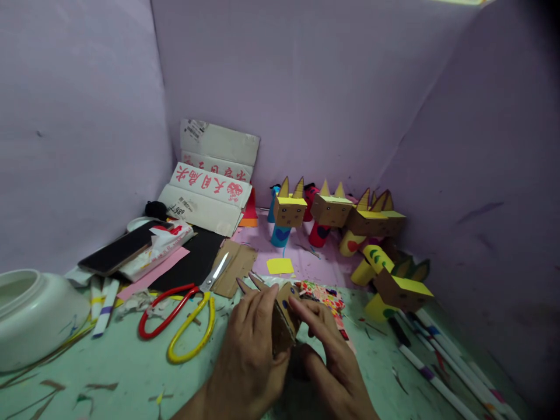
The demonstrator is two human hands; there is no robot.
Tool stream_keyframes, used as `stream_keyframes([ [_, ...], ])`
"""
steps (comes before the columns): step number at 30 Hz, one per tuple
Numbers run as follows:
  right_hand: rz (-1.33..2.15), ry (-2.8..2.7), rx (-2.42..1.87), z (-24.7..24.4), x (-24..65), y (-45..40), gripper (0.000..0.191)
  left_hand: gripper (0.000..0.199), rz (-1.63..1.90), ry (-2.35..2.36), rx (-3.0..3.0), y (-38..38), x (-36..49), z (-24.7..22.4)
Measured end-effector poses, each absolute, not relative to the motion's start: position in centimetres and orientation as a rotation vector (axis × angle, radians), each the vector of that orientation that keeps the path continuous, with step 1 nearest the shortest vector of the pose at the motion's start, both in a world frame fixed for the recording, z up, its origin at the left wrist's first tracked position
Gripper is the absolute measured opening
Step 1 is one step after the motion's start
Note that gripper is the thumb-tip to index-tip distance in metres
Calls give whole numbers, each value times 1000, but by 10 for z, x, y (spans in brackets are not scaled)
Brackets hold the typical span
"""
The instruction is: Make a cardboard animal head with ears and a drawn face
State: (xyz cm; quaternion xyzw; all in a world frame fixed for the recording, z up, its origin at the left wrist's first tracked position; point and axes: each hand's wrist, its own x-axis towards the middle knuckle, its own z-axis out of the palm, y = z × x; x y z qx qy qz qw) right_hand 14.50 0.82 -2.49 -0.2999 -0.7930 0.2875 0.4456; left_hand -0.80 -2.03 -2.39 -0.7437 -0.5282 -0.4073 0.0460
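Observation:
Low in the middle of the head view, a small brown cardboard head (pixel 284 318) with dark dots and pointed ears is held tilted above the green table. My left hand (pixel 254 344) wraps its fingers round its left side. My right hand (pixel 330 350) is on its right, fingers apart, the index fingertip at the dotted face; the thumb is lower down. Part of the cardboard head is hidden behind the fingers. Scissors (pixel 203 289) with one red and one yellow handle lie open left of my left hand. A yellow paper piece (pixel 280 266) lies beyond the hands.
Several finished cardboard-headed figures (pixel 331 211) stand at the back right. Markers (pixel 441 373) lie at the right. A white pot (pixel 52 312), phone (pixel 122 248) and folded white cardboard (pixel 205 198) occupy the left. Patterned paper (pixel 324 294) lies behind my right hand.

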Motion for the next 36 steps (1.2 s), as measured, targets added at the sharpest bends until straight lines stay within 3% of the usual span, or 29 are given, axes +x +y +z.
stream_keyframes([
  [10, 365, -2078, -639, -18, 145, 11, 66, 75, -1215, -1584, -2290, -19, -8, -24],
  [20, 278, -2142, -677, -27, 148, 13, 62, 73, -1215, -1573, -2259, -19, -7, -25],
  [28, 237, -1996, -877, -36, 141, 15, 40, 71, -1222, -1552, -2232, -18, -6, -26],
  [33, 19, -2111, -738, -20, 152, 15, 59, 64, -1260, -1563, -2203, -19, -6, -28],
  [36, 345, -2081, -768, -18, 157, 13, 67, 65, -1304, -1659, -2227, -19, -9, -30],
])
